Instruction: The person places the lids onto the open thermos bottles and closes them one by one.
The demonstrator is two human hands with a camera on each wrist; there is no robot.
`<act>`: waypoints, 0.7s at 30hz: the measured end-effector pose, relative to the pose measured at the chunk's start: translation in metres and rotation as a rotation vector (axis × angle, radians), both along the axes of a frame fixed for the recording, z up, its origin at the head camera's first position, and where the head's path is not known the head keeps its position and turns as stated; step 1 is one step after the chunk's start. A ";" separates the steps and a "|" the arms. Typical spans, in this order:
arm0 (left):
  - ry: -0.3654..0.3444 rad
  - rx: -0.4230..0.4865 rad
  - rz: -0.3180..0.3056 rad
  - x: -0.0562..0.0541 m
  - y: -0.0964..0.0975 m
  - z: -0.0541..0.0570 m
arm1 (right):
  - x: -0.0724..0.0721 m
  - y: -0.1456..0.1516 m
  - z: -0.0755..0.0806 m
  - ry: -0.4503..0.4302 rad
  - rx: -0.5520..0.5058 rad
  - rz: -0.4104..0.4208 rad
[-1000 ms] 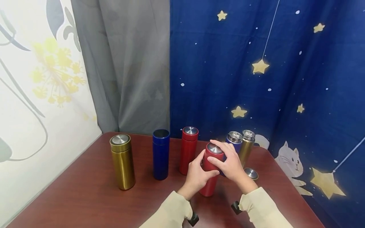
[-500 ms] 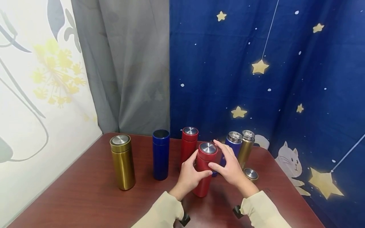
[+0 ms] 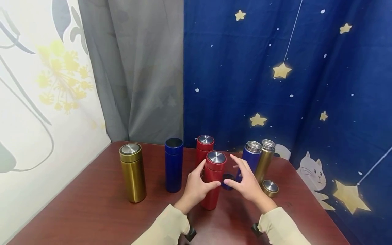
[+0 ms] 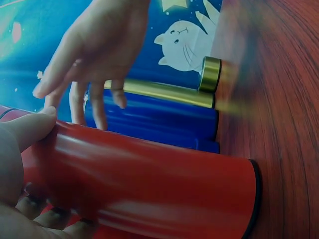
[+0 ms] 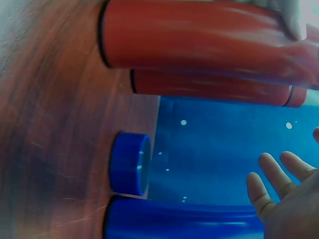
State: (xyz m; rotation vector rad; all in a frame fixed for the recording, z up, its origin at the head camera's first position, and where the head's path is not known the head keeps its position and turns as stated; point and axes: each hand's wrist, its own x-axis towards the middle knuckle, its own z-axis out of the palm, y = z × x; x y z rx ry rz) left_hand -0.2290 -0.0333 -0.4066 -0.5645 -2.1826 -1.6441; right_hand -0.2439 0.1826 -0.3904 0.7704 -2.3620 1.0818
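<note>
My left hand (image 3: 196,187) grips a red thermos bottle (image 3: 213,174) round its upper body, the thumb across the front. The bottle stands upright with a lid with a silver top on it; whether its base touches the table I cannot tell. To its right, apart from it, my right hand (image 3: 248,182) is spread with nothing in it, as the right wrist view also shows. Behind the gripped bottle a second red thermos (image 3: 205,146) is partly hidden. A loose blue lid (image 5: 130,163) lies on the table beside the lidless blue thermos (image 3: 251,160).
A lidless gold thermos (image 3: 265,161) stands at the back right, its gold lid (image 3: 270,189) lying in front. To the left stand a lidded blue thermos (image 3: 174,170) and a lidded gold one (image 3: 133,177). Curtains hang behind the brown table (image 3: 92,211).
My right hand has come off the red bottle's lid and opened. My left hand has moved the bottle left, in front of the other red one, uncovering the blue lid.
</note>
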 end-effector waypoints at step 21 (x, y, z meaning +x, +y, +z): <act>-0.020 0.002 0.039 -0.001 -0.028 0.001 | -0.018 0.002 -0.032 -0.177 0.036 -0.116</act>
